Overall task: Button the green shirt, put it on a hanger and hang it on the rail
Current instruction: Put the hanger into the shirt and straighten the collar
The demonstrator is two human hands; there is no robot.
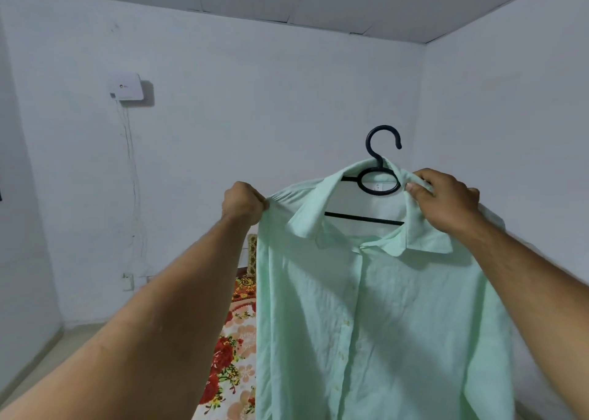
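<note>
The pale green shirt [376, 317] hangs in the air in front of me, its front placket closed down the middle. A black plastic hanger [381, 151] sits inside it, with the hook sticking up out of the collar and the crossbar showing through the open neck. My left hand [243, 204] pinches the shirt's left shoulder seam. My right hand [446, 198] grips the collar and shoulder on the right side, beside the hanger's loop. No rail is in view.
A bed with a red floral cover [234, 352] lies below, behind the shirt. A white box [126, 87] with thin cables hangs on the left part of the far white wall. A wall socket [128, 281] sits low on that wall.
</note>
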